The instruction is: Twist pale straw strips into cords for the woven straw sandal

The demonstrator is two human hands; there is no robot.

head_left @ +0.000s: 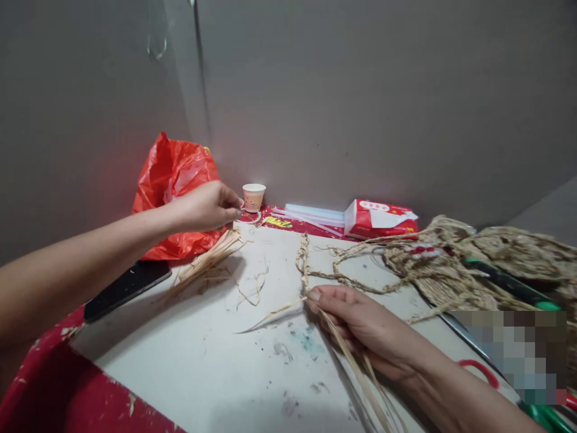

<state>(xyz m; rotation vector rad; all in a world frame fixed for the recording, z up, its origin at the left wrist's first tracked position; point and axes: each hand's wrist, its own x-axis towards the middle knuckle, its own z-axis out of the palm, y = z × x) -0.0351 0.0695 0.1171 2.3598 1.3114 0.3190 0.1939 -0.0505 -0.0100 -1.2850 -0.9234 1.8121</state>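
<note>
My right hand (347, 316) pinches the lower end of a narrow straw braid (305, 258) lying on the white board (180, 355). Loose straw strands (349, 349) fan out from that grip, some to the left and some down toward me. Over the top of a bundle of dry straw (216, 255), my left hand (211, 204) has its thumb and fingers pressed together. Whatever is between those fingertips is too small to make out. Behind that hand stands a crumpled red plastic bag (175, 168).
A paper cup (254, 197), pale plastic strips (311, 213) and a red tissue pack (381, 218) line the back by the wall. Woven straw pieces (509, 252), a green-and-black tool (509, 282) and red-handled scissors (480, 367) lie right. A black phone (130, 291) lies left.
</note>
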